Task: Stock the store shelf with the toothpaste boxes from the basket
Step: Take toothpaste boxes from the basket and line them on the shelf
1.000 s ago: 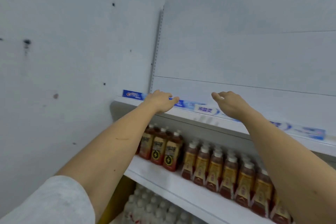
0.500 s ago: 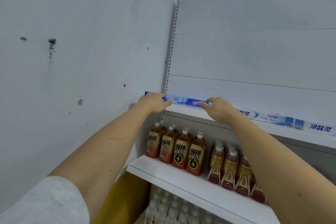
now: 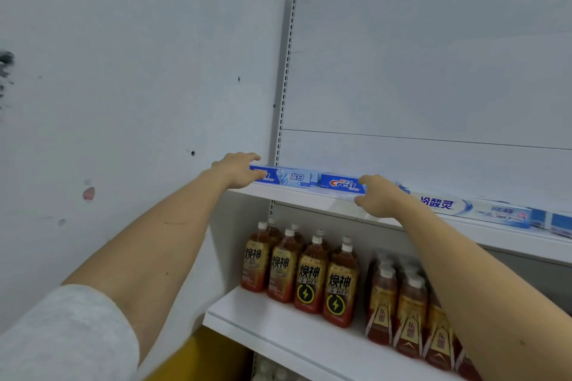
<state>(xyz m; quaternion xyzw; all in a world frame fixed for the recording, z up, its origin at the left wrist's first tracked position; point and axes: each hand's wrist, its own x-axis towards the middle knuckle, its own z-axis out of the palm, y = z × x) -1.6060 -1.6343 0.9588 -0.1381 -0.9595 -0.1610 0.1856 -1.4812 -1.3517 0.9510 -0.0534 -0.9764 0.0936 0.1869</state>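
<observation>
In the head view, both arms reach up to the top shelf (image 3: 309, 199). The left hand (image 3: 238, 168) cups the left end of a blue toothpaste box (image 3: 283, 176), its fingers curled over the top edge. The right hand (image 3: 376, 196) grips the right end of a second blue box (image 3: 342, 184), thumb below and fingers curled around it. The two boxes lie end to end between the hands, along the shelf's front edge. More toothpaste boxes (image 3: 501, 213) lie in a row beyond the right hand. Below the hands, a lower shelf holds brown drink bottles (image 3: 309, 275).

The step in hand looks like squaring the two boxes into line (the basket is out of view). The next move probably calls for letting go of both ends cleanly, without dragging the boxes off the edge, then reaching down for more stock.
</observation>
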